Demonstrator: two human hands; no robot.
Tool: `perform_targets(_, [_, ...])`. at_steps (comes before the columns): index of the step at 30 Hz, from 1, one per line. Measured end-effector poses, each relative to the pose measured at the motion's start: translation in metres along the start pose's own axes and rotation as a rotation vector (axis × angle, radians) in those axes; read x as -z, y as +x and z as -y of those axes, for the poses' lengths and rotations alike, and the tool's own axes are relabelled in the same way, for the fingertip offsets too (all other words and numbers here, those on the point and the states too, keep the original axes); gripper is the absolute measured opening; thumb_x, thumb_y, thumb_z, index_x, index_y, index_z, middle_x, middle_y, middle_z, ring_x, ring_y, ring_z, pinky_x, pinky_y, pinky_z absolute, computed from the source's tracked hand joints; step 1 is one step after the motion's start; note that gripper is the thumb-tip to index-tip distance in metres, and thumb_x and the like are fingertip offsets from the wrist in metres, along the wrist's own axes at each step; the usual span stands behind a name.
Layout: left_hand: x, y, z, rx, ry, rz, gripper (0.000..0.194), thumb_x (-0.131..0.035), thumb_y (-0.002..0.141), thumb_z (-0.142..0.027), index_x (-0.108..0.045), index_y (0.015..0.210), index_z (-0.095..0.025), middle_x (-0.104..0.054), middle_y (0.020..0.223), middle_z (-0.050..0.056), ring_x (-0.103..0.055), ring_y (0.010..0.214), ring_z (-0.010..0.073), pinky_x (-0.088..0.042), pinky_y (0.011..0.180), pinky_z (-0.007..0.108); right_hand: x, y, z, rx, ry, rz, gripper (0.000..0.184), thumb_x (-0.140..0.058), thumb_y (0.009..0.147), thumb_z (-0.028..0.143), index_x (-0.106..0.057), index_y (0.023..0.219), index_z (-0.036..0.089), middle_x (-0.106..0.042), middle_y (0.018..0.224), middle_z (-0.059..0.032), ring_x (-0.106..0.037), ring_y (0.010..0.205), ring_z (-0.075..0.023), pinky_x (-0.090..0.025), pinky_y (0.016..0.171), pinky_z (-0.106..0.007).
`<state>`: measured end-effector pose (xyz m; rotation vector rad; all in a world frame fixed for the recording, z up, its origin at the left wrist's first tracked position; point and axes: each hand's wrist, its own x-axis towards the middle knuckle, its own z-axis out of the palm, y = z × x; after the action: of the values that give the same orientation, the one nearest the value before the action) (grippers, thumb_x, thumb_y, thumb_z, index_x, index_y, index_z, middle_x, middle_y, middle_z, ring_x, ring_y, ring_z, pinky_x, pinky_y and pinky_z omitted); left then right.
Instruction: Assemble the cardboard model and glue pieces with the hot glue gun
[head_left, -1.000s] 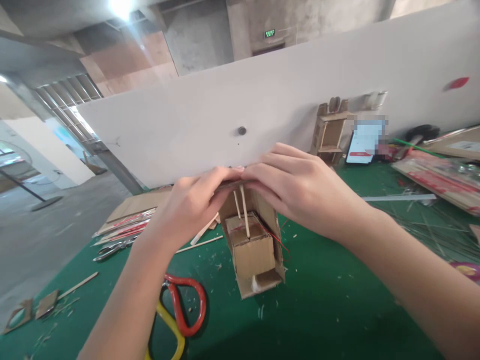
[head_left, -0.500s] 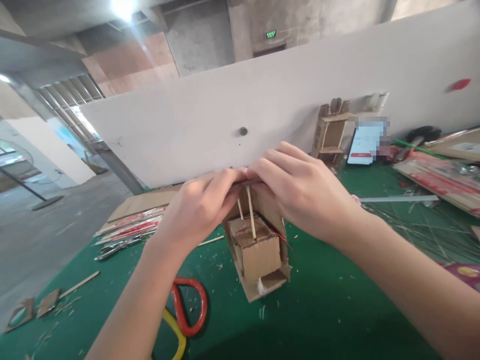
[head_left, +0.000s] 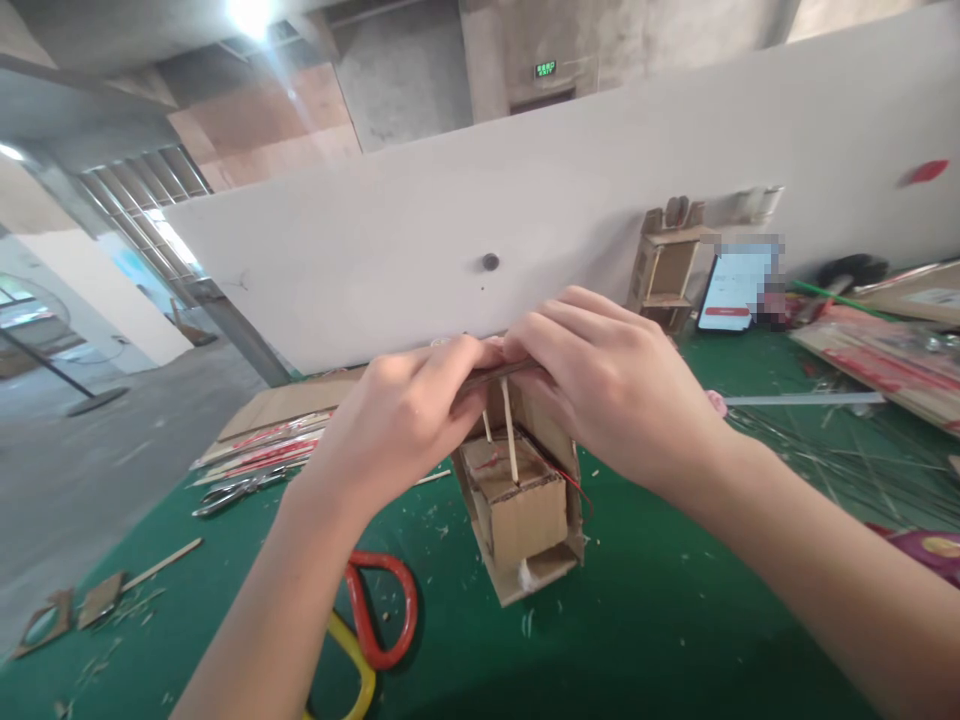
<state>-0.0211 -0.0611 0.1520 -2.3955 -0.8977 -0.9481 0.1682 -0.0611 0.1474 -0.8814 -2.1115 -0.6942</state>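
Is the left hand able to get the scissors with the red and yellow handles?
Probably yes, if it lets go first: the left hand is pinching a cardboard piece. The scissors lie on the green table with nothing seen on top, though the left forearm hides part of them.

Bright ceiling light (head_left: pixel 250 14) blazing at the top left, throwing a streak of glare below it! A long white partition (head_left: pixel 375 250) sweeps across the middle, slanting up to the right, and above it, top centre, a green exit sign (head_left: pixel 545 69) glows against the bare concrete wall (head_left: pixel 637 45). Over on the left, barred window (head_left: pixel 142 195), pale pillar (head_left: pixel 105 290), grey floor (head_left: pixel 180 410); and along the bottom, the green table (head_left: pixel 675 610).
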Motion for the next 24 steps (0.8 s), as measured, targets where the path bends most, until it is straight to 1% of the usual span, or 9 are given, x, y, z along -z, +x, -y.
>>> perform_targets(3, [0.001,0.002,-0.004,0.037,0.003,-0.007,0.02,-0.055,0.082,-0.012,-0.061,0.097,-0.023,-0.073,0.086,0.0,-0.068,0.07,0.015,-0.053,0.061,0.025,0.002,0.001,-0.001,0.024,0.001,0.008,0.018,-0.041,0.09,0.012,-0.051,0.076,0.017,-0.051,0.069,-0.0036,-0.038,0.069,-0.0157,-0.032,0.058,-0.027])
perform_targets(7, [0.002,0.006,-0.011,0.105,0.018,-0.011,0.014,-0.055,0.081,-0.011,-0.061,0.088,-0.022,-0.071,0.079,-0.001,-0.064,0.062,0.0138,-0.048,0.052,0.024,0.005,0.001,0.0,0.052,-0.01,0.05,0.017,-0.039,0.089,0.01,-0.051,0.077,0.016,-0.049,0.07,-0.0038,-0.038,0.068,-0.0158,-0.031,0.058,-0.028])
perform_targets(12, [0.007,0.01,-0.025,0.206,-0.094,0.019,0.013,-0.053,0.081,-0.011,-0.059,0.084,-0.022,-0.068,0.073,-0.002,-0.061,0.058,0.0116,-0.045,0.046,0.023,0.009,0.002,0.007,-0.005,-0.018,0.012,0.019,-0.039,0.088,0.011,-0.048,0.072,0.018,-0.046,0.066,-0.0028,-0.036,0.065,-0.0151,-0.029,0.056,-0.027])
perform_targets(14, [0.01,0.011,-0.03,0.236,-0.141,0.02,0.013,-0.053,0.08,-0.009,-0.057,0.079,-0.022,-0.067,0.069,-0.003,-0.058,0.055,0.0105,-0.044,0.043,0.022,0.01,0.002,0.011,-0.019,-0.03,-0.003,0.02,-0.04,0.086,0.009,-0.047,0.07,0.018,-0.044,0.065,-0.0021,-0.035,0.063,-0.0147,-0.028,0.054,-0.027])
perform_targets(18, [0.015,0.013,-0.036,0.288,-0.178,0.046,0.02,-0.053,0.073,-0.004,-0.046,0.067,-0.022,-0.06,0.06,-0.005,-0.052,0.049,0.009,-0.04,0.038,0.02,0.013,0.003,0.019,-0.003,-0.056,-0.013,0.021,-0.042,0.085,0.008,-0.048,0.068,0.018,-0.041,0.062,-0.0015,-0.035,0.062,-0.0145,-0.025,0.051,-0.027])
perform_targets(21, [0.017,0.014,-0.036,0.31,-0.113,0.066,0.025,-0.05,0.068,-0.001,-0.037,0.065,-0.023,-0.056,0.058,-0.004,-0.052,0.049,0.0104,-0.038,0.037,0.022,0.016,0.005,0.025,0.017,-0.074,0.008,0.024,-0.041,0.085,0.006,-0.048,0.066,0.018,-0.041,0.061,-0.0019,-0.034,0.06,-0.0142,-0.022,0.048,-0.028])
perform_targets(24, [0.016,0.013,-0.037,0.309,-0.023,0.079,0.029,-0.046,0.066,-0.001,-0.028,0.065,-0.024,-0.051,0.057,-0.004,-0.05,0.049,0.0111,-0.035,0.038,0.024,0.018,0.006,0.029,0.037,-0.079,0.045,0.026,-0.039,0.083,0.002,-0.049,0.065,0.018,-0.044,0.061,-0.0029,-0.033,0.059,-0.0141,-0.022,0.047,-0.029])
